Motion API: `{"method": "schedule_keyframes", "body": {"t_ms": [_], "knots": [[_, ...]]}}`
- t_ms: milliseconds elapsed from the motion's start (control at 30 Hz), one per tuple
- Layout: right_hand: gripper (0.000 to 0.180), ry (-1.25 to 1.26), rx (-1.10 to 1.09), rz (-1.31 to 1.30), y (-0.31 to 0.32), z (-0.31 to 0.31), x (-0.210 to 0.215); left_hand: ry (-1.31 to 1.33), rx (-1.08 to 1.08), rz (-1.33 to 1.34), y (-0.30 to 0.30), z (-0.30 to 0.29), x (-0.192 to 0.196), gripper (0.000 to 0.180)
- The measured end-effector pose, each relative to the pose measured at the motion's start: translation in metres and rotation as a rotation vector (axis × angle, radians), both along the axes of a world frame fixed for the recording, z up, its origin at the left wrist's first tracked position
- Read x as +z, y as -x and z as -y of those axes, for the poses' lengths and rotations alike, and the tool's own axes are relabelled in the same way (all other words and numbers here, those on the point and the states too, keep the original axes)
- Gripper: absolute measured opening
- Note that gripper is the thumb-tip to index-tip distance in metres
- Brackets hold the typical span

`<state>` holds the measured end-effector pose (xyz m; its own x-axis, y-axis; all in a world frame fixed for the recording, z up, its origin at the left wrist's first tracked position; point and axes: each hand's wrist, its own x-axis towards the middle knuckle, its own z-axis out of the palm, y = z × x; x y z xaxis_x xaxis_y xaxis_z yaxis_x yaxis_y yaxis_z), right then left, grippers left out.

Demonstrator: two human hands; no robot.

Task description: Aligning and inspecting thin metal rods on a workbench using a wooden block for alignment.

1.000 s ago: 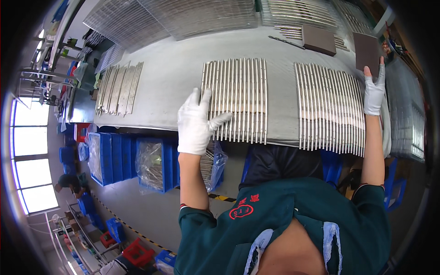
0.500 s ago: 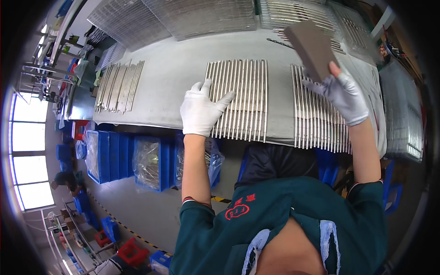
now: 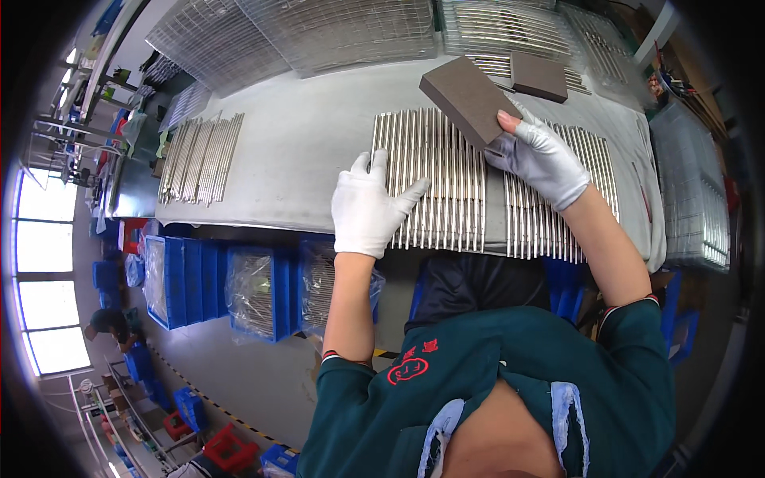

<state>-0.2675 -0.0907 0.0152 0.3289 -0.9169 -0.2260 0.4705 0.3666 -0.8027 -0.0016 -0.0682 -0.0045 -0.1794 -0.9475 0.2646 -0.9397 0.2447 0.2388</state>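
Note:
My left hand, in a white glove, lies flat with spread fingers on the near left part of a row of thin metal rods lined up side by side on the grey workbench. My right hand, also gloved, grips a brown sanding block and holds it tilted above the far right part of the same rod row. A second row of rods lies to the right, partly under my right forearm.
Another brown block rests at the back of the bench. A loose batch of rods lies at the left. Clear ribbed trays line the back and right side. Blue bins with bagged parts stand below the bench edge.
My right hand took the brown block from the far right and brought it leftward over the middle rod row. My left hand stayed pressed on the rods.

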Motion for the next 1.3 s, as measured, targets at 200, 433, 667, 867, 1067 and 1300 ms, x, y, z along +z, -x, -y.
{"method": "schedule_keyframes", "body": {"t_ms": [200, 433, 667, 867, 1067, 1300], "knots": [[0.051, -0.039, -0.066, 0.079, 0.005, -0.002, 0.0, -0.003, -0.359, 0.028, -0.031, -0.03, 0.004, 0.096], [0.061, 0.408, -0.391, -0.232, 0.072, 0.005, 0.015, 0.101, -0.353, 0.089, -0.029, -0.035, -0.013, 0.108], [0.063, 0.578, -1.031, -0.564, 0.158, 0.013, -0.004, -0.011, -0.375, 0.035, -0.027, -0.024, -0.01, 0.11], [0.065, 0.645, -1.192, -0.884, 0.18, 0.015, -0.039, 0.061, -0.379, 0.037, -0.028, -0.028, -0.012, 0.108], [0.066, 0.672, -1.155, -0.887, 0.174, 0.015, -0.036, 0.015, -0.376, 0.035, -0.024, -0.03, -0.007, 0.104], [0.066, 0.883, -0.365, -0.955, 0.105, -0.011, 0.0, -0.105, -0.329, -0.076, -0.023, -0.02, 0.003, 0.075]]}}
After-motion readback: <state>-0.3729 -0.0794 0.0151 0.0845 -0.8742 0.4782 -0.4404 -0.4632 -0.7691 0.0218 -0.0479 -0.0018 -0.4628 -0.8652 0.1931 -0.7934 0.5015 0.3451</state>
